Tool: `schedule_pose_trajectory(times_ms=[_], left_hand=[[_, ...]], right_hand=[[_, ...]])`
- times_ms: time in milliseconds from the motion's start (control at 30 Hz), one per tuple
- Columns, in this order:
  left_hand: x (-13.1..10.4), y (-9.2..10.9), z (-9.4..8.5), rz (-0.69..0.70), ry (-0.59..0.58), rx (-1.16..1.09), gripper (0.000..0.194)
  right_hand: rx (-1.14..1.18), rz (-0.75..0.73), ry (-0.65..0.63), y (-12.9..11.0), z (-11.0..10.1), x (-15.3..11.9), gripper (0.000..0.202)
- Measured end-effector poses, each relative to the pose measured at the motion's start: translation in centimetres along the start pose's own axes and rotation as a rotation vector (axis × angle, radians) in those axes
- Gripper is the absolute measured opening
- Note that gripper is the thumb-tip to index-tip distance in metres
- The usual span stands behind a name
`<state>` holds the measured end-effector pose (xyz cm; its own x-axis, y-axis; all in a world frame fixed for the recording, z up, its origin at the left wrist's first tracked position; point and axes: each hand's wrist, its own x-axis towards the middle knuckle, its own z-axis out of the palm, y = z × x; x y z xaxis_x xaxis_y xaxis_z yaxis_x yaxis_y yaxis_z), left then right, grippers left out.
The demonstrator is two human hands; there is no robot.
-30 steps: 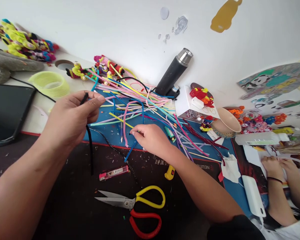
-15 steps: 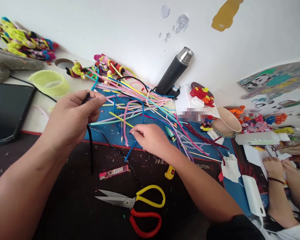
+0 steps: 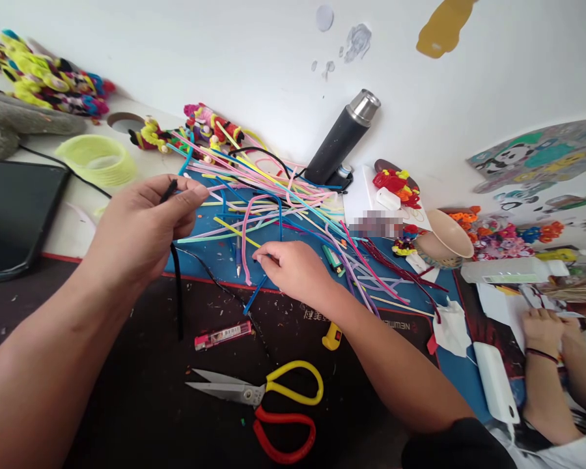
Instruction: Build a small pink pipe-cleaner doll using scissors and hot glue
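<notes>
Now | left hand (image 3: 144, 238): fingers pinched on black pipe cleaner (image 3: 176, 286), raised above bench, unchanged | right hand (image 3: 293, 270): fingertips still closed on blue pipe cleaner (image 3: 254, 294) at pile (image 3: 273, 195) edge | scissors (image 3: 268, 404) idle.

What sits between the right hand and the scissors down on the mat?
Nothing visible blocks it. The right hand rests at the pile of pipe cleaners; the scissors lie open on bare dark mat below, with a yellow cutter just off to the side.
</notes>
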<state>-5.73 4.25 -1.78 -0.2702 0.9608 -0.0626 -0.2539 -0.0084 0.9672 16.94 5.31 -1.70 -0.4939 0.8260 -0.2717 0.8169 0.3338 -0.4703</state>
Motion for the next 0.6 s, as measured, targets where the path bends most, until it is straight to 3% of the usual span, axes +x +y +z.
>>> schedule_pose_trajectory(times_ms=[600], left_hand=[[-0.26, 0.21, 0.13, 0.005, -0.002, 0.018, 0.018]], right_hand=[[0.077, 0.015, 0.032, 0.58, -0.19, -0.71, 0.024]])
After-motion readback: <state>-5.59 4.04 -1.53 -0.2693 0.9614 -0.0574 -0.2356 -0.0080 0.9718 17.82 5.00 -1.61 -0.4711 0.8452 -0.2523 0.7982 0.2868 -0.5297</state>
